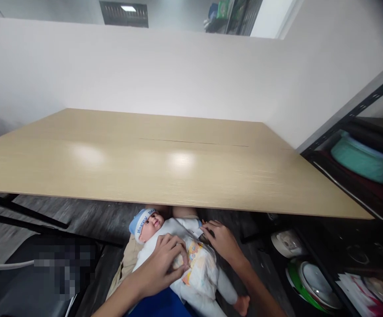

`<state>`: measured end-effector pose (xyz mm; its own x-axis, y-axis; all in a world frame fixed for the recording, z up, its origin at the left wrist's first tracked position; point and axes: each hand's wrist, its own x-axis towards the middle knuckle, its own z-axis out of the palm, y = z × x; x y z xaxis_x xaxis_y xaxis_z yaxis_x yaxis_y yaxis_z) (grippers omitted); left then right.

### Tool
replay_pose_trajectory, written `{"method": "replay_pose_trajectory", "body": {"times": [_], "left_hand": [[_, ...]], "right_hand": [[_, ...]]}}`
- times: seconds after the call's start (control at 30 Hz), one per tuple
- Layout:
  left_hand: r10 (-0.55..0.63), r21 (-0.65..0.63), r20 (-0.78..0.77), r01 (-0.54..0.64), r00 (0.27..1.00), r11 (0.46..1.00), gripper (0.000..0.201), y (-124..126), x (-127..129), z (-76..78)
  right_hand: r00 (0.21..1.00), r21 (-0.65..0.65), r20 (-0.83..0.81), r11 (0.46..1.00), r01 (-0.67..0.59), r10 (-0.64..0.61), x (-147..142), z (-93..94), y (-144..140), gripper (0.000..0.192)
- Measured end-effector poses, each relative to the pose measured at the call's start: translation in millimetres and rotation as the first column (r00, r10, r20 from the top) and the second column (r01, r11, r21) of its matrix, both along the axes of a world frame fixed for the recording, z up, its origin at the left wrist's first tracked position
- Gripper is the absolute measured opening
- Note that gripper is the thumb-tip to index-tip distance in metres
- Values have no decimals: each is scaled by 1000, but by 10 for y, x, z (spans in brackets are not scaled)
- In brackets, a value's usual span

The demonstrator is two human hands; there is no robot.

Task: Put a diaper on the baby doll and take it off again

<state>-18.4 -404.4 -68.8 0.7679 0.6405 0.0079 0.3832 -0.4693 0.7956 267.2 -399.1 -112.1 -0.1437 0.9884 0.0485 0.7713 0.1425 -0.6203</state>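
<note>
A black shelf (359,145) holds a teal tub (366,160) — its contents are hidden. Below the table (165,163), a doll (178,251) lies on the person's lap, head up-left, feet down-right. Its blue cap (139,223) bears writing, too blurred to read surely. The left hand (163,264) presses its printed diaper (200,264) with loose fingers; the right hand (222,240) pinches the diaper's edge.

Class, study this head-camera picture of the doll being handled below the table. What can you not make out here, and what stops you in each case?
- Doll: its chest and the diaper front are partly covered by the left hand and right hand.
- Doll's far arm: hidden behind the table edge.
- Dark object at lower left: pixelated, unreadable.
- Shelf items at right: cut off by the frame edge and blurred.
- Each hand's grip: fingertips unclear.
</note>
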Motion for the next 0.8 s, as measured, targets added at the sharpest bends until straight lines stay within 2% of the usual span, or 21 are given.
{"method": "replay_pose_trajectory", "body": {"times": [0.03, 0.1, 0.2, 0.23, 0.3, 0.33, 0.4, 0.47, 0.5, 0.57, 0.6, 0.67, 0.73, 0.8], "left_hand": [[-10, -12, -1, 10, 1000, 1000, 12, 12, -11, 48], [-70, -45, 13, 70, 998, 997, 11, 45, -78, 146], [-186, -182, 68, 196, 980, 964, 12, 101, -289, 239], [-211, -239, 78, 224, 974, 945, 13, 114, -372, 247], [-223, -319, 67, 233, 972, 919, 19, 129, -509, 234], [-233, -348, 54, 237, 971, 907, 23, 133, -547, 220], [-252, -384, 45, 249, 967, 889, 37, 148, -527, 189], [-216, -333, 45, 219, 975, 917, 47, 189, -358, 152], [-181, -256, 42, 186, 983, 949, 47, 223, -218, 126], [-131, -11, 5, 131, 991, 991, 39, 309, 158, 47], [-166, 88, -43, 169, 985, 982, 40, 354, 379, -6], [-305, 200, -250, 357, 919, 912, 48, 426, 830, -131], [-394, 168, -504, 534, 768, 828, 56, 455, 1207, -253], [-431, 113, -600, 605, 674, 788, 54, 436, 1424, -342]], "right_hand": [[1000, 27, 6, 1000, -16, 16, -30, 46, -4, 32], [991, 53, -33, 991, -124, 126, -168, 184, -54, 34], [921, 16, -106, 927, -375, 374, -444, 410, -178, 42], [902, -1, -112, 908, -419, 416, -503, 469, -219, 40], [902, -31, -100, 905, -425, 421, -511, 559, -300, 32], [912, -49, -91, 913, -406, 400, -452, 593, -344, 35], [934, -136, -95, 925, -354, 343, -237, 651, -451, 56], [953, -320, -149, 899, -298, 262, 16, 690, -584, 68], [961, -431, -188, 863, -265, 202, 118, 695, -654, 69], [976, -588, -195, 785, -196, 98, 219, 655, -782, 69], [985, -611, -148, 776, -158, 84, 214, 607, -836, 66], [995, -577, 24, 814, -66, 97, 135, 461, -924, 56], [977, -532, 186, 847, 12, 103, 49, 273, -1004, 48], [963, -552, 253, 831, 67, 90, 39, 78, -1099, 48]]}}
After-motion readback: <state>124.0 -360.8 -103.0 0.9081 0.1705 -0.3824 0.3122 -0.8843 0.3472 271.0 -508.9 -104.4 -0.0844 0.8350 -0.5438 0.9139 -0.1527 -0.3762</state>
